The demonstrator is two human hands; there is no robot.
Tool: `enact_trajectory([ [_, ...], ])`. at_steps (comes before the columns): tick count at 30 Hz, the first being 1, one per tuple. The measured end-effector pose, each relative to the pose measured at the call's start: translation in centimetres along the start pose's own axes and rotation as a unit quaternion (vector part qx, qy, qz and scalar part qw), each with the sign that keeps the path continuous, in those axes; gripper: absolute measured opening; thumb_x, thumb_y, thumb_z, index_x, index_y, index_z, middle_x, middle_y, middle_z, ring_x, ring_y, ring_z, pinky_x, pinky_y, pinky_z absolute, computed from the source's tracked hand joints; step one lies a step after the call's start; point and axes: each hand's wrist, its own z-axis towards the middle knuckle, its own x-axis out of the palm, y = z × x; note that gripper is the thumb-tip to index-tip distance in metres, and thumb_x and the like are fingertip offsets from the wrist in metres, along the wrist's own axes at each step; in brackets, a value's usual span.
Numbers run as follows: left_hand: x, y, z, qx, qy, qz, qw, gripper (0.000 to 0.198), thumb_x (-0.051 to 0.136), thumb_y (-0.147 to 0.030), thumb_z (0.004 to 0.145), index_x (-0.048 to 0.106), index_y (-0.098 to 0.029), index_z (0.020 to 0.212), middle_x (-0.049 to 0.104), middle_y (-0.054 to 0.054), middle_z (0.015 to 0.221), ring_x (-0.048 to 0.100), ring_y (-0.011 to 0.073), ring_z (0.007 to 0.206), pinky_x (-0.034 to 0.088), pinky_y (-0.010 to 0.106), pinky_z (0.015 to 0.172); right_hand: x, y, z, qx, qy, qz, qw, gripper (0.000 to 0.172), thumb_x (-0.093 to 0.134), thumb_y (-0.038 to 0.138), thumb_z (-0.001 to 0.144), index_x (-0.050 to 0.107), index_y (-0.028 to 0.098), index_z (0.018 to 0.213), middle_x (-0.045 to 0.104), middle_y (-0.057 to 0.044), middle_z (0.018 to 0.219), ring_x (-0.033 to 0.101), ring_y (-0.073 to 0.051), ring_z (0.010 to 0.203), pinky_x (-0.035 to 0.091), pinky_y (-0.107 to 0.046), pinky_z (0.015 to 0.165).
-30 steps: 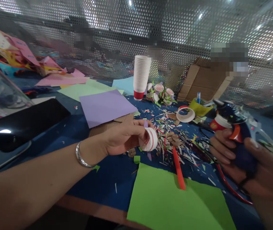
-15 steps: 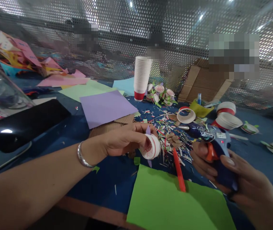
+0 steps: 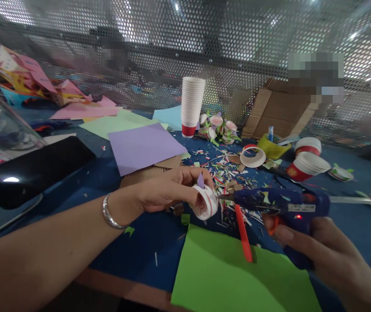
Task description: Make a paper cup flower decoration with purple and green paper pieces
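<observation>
Between the fingers and thumb of my left hand is a cut-down paper cup, a short white ring with a thin red line and a purple paper tab sticking up. My right hand is wrapped round the handle of a blue glue gun, a finger on its orange trigger. The gun lies level, its nozzle at the cup's right side; whether it touches I cannot tell. A clear glue stick juts from its back, and a small red light glows on its body.
Below the hands lie a green sheet and an orange-red pen-like stick. Paper scraps litter the middle. Behind stand a paper cup stack and small decorated cup pieces. A purple sheet and black phone-like slab lie left.
My right hand has swung the glue gun left and levelled it, bringing its nozzle to the cup piece. My left hand has tilted the piece slightly.
</observation>
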Motion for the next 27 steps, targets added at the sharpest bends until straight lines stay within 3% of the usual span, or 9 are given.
enact_trajectory([
  [5, -0.10, -0.06, 0.04, -0.011, -0.005, 0.007, 1.000, 0.021, 0.075, -0.007, 0.066, 0.068, -0.016, 0.084, 0.070, -0.002, 0.072, 0.061, 0.0076, 0.060, 0.048, 0.016, 0.057, 0.07, 0.20, -0.12, -0.053, 0.022, -0.106, 0.993, 0.021, 0.071, 0.048, 0.084, 0.081, 0.030, 0.078, 0.075, 0.003, 0.067, 0.065, -0.015, 0.057, 0.055, -0.018, 0.052],
  [14, -0.12, 0.11, 0.14, -0.015, -0.022, 0.014, 1.000, 0.021, 0.076, -0.008, 0.067, 0.066, -0.016, 0.084, 0.071, -0.001, 0.073, 0.064, 0.0096, 0.063, 0.051, 0.019, 0.060, 0.00, 0.01, -0.37, -0.094, 0.008, -0.148, 0.985, 0.017, 0.071, 0.046, 0.086, 0.081, 0.033, 0.084, 0.078, 0.006, 0.072, 0.069, -0.016, 0.060, 0.059, -0.018, 0.058],
  [18, -0.15, 0.15, 0.13, -0.015, -0.017, 0.022, 0.999, 0.019, 0.075, -0.008, 0.068, 0.066, -0.016, 0.083, 0.070, -0.002, 0.072, 0.064, 0.0091, 0.062, 0.051, 0.019, 0.061, 0.02, 0.04, -0.24, -0.110, 0.004, -0.178, 0.978, 0.018, 0.069, 0.044, 0.088, 0.079, 0.031, 0.083, 0.077, 0.006, 0.069, 0.065, -0.016, 0.054, 0.056, -0.018, 0.052],
  [23, -0.25, 0.23, 0.15, -0.013, -0.016, 0.021, 1.000, 0.020, 0.075, -0.008, 0.067, 0.068, -0.016, 0.084, 0.072, -0.001, 0.074, 0.064, 0.0097, 0.063, 0.052, 0.019, 0.061, -0.17, -0.14, -0.42, -0.122, -0.019, -0.194, 0.973, 0.018, 0.073, 0.043, 0.084, 0.082, 0.030, 0.092, 0.080, 0.001, 0.081, 0.072, -0.023, 0.072, 0.062, -0.027, 0.073],
  [27, -0.15, 0.21, 0.17, -0.015, -0.015, 0.014, 1.000, 0.021, 0.073, -0.005, 0.067, 0.067, -0.016, 0.083, 0.071, -0.002, 0.072, 0.063, 0.0084, 0.060, 0.050, 0.017, 0.057, -0.25, -0.14, -0.52, -0.132, -0.034, -0.208, 0.969, 0.019, 0.074, 0.043, 0.083, 0.082, 0.030, 0.093, 0.080, -0.001, 0.080, 0.070, -0.024, 0.069, 0.062, -0.028, 0.070],
])
